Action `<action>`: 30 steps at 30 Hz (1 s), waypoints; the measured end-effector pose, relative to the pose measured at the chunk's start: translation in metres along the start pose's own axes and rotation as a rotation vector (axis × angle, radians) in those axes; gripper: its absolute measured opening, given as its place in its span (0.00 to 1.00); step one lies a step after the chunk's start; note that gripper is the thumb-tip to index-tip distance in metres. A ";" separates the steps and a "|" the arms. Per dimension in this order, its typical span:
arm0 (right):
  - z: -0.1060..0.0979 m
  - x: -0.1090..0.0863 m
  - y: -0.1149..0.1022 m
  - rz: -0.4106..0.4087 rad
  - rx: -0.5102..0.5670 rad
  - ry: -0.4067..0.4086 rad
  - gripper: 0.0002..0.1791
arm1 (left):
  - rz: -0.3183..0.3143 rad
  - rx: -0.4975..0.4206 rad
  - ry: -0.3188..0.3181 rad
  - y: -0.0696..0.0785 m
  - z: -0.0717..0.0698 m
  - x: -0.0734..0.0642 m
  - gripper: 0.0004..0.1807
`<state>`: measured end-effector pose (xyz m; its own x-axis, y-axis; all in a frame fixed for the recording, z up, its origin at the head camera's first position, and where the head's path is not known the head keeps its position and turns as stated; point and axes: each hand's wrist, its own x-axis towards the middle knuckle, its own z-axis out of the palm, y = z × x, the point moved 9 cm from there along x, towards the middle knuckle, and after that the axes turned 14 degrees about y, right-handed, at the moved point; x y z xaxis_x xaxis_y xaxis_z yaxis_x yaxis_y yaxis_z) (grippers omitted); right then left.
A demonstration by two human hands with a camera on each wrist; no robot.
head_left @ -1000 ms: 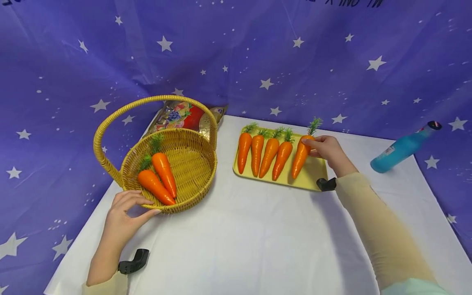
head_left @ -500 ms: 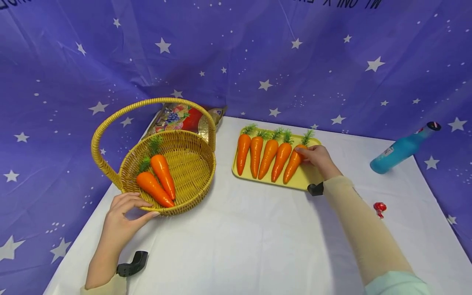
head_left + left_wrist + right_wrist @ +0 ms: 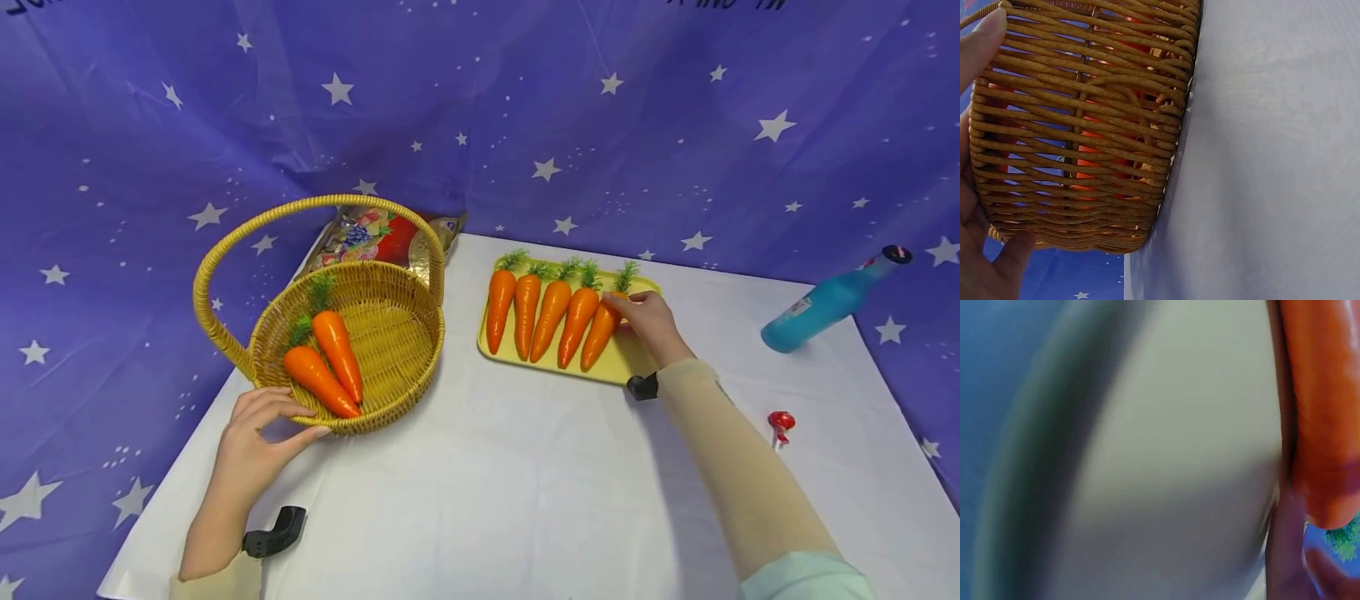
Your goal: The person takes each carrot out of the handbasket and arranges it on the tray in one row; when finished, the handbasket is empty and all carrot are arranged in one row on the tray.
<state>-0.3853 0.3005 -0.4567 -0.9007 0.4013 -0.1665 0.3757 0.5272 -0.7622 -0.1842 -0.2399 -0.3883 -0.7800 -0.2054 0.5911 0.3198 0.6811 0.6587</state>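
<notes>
As the head view shows, the work appears part done: five carrots (image 3: 552, 321) lie side by side on the yellow tray (image 3: 628, 365) right of centre, and two carrots (image 3: 337, 354) lie in the wicker basket (image 3: 397, 346) at left. If the tidy row marks the tray as the destination, a judgement only, those two are what is left. The right hand (image 3: 651, 323) has its fingers bent about the thick, far end of the rightmost carrot (image 3: 600, 337), just below the greens. The left hand (image 3: 251, 446) pinches the basket's near-left rim, fingers inside, thumb outside.

From the left wrist, the hold on the rim is confirmed; orange shows through the weave.

From the right wrist, a finger lies against the carrot's flank, beside the tray; firmness of grip cannot be told.
</notes>
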 end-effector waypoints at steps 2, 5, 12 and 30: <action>-0.008 0.000 -0.007 -0.066 0.000 0.098 0.50 | 0.007 -0.005 -0.003 0.001 0.001 0.001 0.20; -0.018 -0.006 -0.031 -0.215 0.004 0.250 0.42 | 0.015 -0.018 -0.010 0.001 0.003 0.003 0.20; 0.016 -0.078 -0.143 -0.605 0.095 0.158 0.14 | 0.017 -0.020 -0.009 0.000 0.001 0.002 0.20; 0.216 -0.225 -0.303 -0.829 -0.345 -0.540 0.32 | 0.082 -0.030 -0.008 0.003 -0.001 0.001 0.21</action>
<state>-0.3436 -0.1110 -0.3231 -0.8504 -0.5262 0.0048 -0.4384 0.7034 -0.5595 -0.1837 -0.2385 -0.3849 -0.7550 -0.1442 0.6396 0.3983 0.6740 0.6222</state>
